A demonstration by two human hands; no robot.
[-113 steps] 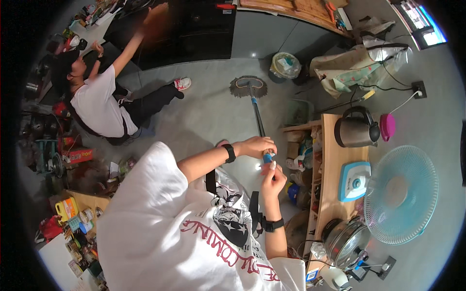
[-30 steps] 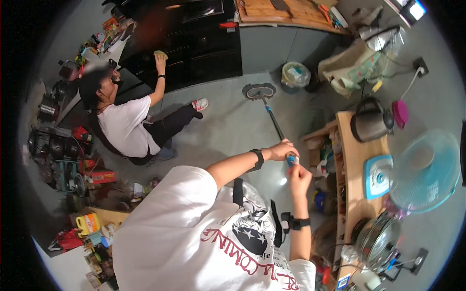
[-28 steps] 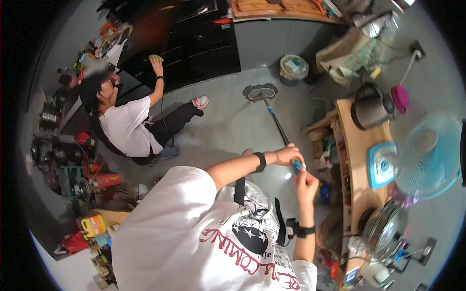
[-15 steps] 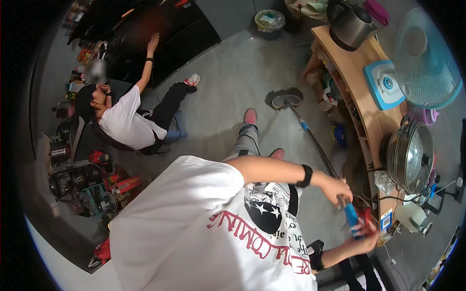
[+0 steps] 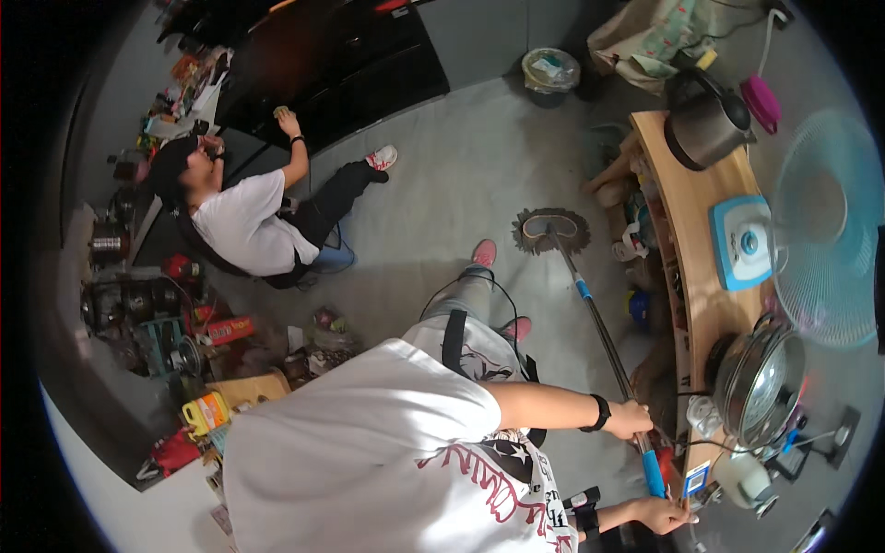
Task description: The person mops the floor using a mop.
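Head view: left hand (image 5: 631, 419) closed around the mop (image 5: 590, 309) handle, lower right of frame; right hand (image 5: 666, 514) grips its blue end below. Mop head rests on the grey floor (image 5: 442, 175) at centre, beside the wooden shelf (image 5: 687, 212).

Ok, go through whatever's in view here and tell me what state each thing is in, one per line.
Mop: tilted, head flat on the floor beside the wooden bench.
Left hand: gripped round the mop handle.
Right hand: at the blue grip end, fingers partly open.
Fan: lying on its back; cannot tell if running.
Kettle: upright on the bench, lid on.
Steel pot: lid on.
Bin: open, rubbish inside.
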